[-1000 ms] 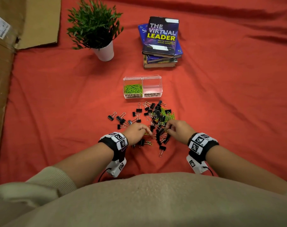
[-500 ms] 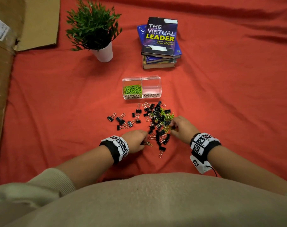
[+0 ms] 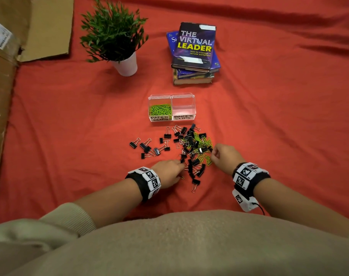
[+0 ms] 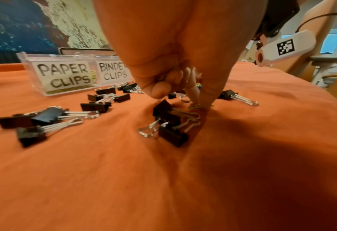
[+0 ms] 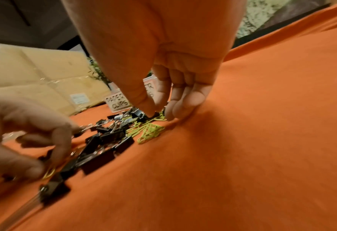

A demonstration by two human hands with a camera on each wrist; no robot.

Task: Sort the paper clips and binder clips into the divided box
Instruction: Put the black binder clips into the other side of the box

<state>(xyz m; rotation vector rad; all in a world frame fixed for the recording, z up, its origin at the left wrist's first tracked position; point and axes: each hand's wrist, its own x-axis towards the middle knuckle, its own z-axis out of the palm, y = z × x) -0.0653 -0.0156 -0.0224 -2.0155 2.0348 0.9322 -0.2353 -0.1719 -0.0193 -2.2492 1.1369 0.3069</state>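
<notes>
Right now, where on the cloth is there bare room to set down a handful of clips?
Bare cloth lies right of the box and the pile, and left of the loose binder clips toward the cardboard. A strip between plant and box is free too. It is crowded between box and both hands, left hand and right hand.

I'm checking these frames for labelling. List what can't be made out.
- What the left hand holds: its curled fingers hide it, left wrist view.
- Whether the right hand pinches a clip: fingertips cover it, blurred.
- Lower book titles: covered by the top book, head view.
</notes>
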